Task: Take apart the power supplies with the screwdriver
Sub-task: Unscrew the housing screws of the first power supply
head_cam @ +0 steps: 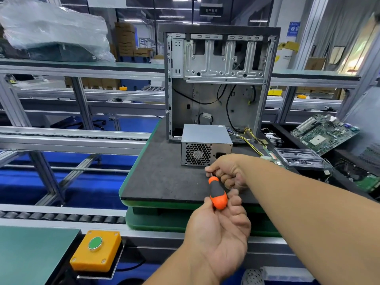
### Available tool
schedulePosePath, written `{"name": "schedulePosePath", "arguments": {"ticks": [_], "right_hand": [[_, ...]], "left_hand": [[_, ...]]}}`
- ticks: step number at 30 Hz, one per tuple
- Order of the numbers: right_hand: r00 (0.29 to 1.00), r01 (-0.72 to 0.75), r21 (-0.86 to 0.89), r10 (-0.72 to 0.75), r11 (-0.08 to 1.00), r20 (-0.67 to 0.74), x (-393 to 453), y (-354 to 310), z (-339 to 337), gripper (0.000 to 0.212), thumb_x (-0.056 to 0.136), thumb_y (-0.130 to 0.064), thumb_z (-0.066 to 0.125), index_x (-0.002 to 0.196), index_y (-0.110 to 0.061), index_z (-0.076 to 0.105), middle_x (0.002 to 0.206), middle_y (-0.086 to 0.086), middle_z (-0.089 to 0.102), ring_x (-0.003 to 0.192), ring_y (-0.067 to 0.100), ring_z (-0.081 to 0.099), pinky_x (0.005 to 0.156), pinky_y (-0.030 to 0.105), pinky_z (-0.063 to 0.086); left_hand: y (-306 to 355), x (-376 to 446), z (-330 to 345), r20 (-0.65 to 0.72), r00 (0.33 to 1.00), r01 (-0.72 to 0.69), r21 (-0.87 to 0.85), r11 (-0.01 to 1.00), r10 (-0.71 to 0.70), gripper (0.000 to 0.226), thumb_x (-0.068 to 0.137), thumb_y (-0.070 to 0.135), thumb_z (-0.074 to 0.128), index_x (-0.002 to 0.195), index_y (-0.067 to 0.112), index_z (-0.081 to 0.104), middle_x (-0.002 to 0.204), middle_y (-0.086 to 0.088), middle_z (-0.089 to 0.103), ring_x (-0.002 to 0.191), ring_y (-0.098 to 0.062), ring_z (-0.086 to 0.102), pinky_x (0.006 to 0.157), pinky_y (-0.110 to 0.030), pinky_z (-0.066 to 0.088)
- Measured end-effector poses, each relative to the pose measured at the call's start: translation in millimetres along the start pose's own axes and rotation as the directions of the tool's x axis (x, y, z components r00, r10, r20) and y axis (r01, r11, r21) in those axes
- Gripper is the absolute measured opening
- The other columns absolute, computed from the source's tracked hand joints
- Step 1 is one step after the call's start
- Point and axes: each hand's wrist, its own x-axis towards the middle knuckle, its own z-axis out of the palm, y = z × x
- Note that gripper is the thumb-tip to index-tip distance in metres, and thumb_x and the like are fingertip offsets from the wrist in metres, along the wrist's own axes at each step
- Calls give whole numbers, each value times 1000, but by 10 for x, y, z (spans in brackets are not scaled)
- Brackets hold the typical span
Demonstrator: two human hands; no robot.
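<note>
My left hand (218, 229) curls its fingers and thumb round the orange butt of the screwdriver (217, 192), holding it just above the near edge of the worktop (160, 177). My right hand (227, 171) reaches across from the right and pinches the thin metal shaft just above the black-and-orange handle, fingers folded tight. The tool points up and away towards the power supply (206, 145), a grey metal box resting near the middle of the worktop with its honeycomb fan grille facing me. Behind it, touching its back, the stripped computer case (218, 79) stands upright at the far edge, loose cables hanging inside. Yellow and black wires trail from the box towards the right edge.
</note>
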Motion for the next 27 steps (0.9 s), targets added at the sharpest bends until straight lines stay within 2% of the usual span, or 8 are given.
{"name": "schedulePosePath", "arguments": {"ticks": [4,7,9,12,15,18,21,27], "right_hand": [[999,-5,-7,4,1000,-35,24,2,21,32,105,-27,61,77,-11,59,42,-9,29,29,7,14,29,18,12],[996,1,-28,-4,1000,-84,34,7,47,31,103,-27,64,77,-11,61,42,-8,31,29,7,16,29,18,14],[996,6,-35,-9,999,-88,23,9,40,31,103,-28,65,77,-11,61,44,-8,31,31,8,16,30,19,15],[999,-6,-16,6,1000,-37,-10,11,-3,31,104,-29,62,77,-14,59,46,-9,28,32,7,14,30,18,12],[1000,-17,-9,16,1000,-10,-21,9,-18,31,105,-27,60,77,-14,59,46,-10,25,32,7,13,30,18,11],[999,-12,-22,11,1000,-52,0,1,17,31,104,-25,62,76,-14,59,44,-8,28,32,7,14,29,18,13],[997,-4,-28,2,1000,-79,21,5,39,29,102,-25,65,76,-14,60,42,-8,30,30,7,15,28,19,15],[1000,12,-26,-12,1000,-3,9,-4,2,32,104,-34,63,78,-17,54,42,-9,30,31,7,15,32,19,10]], "left_hand": [[19,-26,45,-66,996,-45,141,989,54,63,98,63,52,98,1,61,64,-10,50,43,-16,44,37,-20,39],[27,-12,60,-184,964,-126,323,938,192,48,84,44,81,95,3,59,63,-9,50,41,-14,42,36,-19,39],[40,27,41,-211,954,-148,284,947,212,42,93,41,73,98,1,61,59,-10,57,38,-14,46,34,-18,40],[53,32,-5,-176,982,-54,114,992,74,60,107,52,43,96,-3,63,58,-12,59,36,-15,46,31,-18,36],[56,67,-78,-145,988,-50,78,996,60,68,108,54,34,91,-2,68,62,-10,58,36,-15,45,31,-18,33],[69,55,-28,-180,971,-118,221,968,159,63,95,65,57,89,2,66,61,-9,53,41,-14,43,34,-18,34],[75,41,18,-212,936,-192,363,912,282,43,85,44,81,91,5,62,63,-10,54,42,-15,47,36,-19,39],[93,-24,84,-85,994,-56,141,988,68,63,110,49,33,105,-6,65,80,-19,72,46,-21,63,36,-19,44]]}}
